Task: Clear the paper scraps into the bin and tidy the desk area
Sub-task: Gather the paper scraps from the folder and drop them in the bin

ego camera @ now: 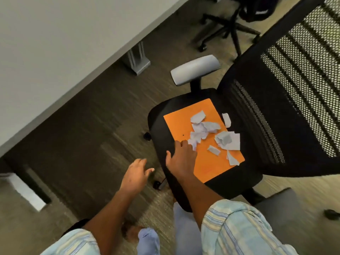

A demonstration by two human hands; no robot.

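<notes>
The right hand [181, 157] lies spread and flat on the near edge of the orange folder [185, 119], fingertips touching the paper scraps [211, 134]. The folder rests on the black chair seat [161, 111]. The left hand [136, 176] hovers open over the carpet, holding nothing.

A black mesh-backed office chair [287, 100] with a grey padded armrest [196, 69] stands on brown striped carpet [82, 129]. An orange rectangular folder [184, 122] lies flat on its seat. The pale grey worktop [55, 34] fills the upper left, a grey metal leg [137, 59] beneath it. A second black swivel chair [237, 21] stands well apart, behind
</notes>
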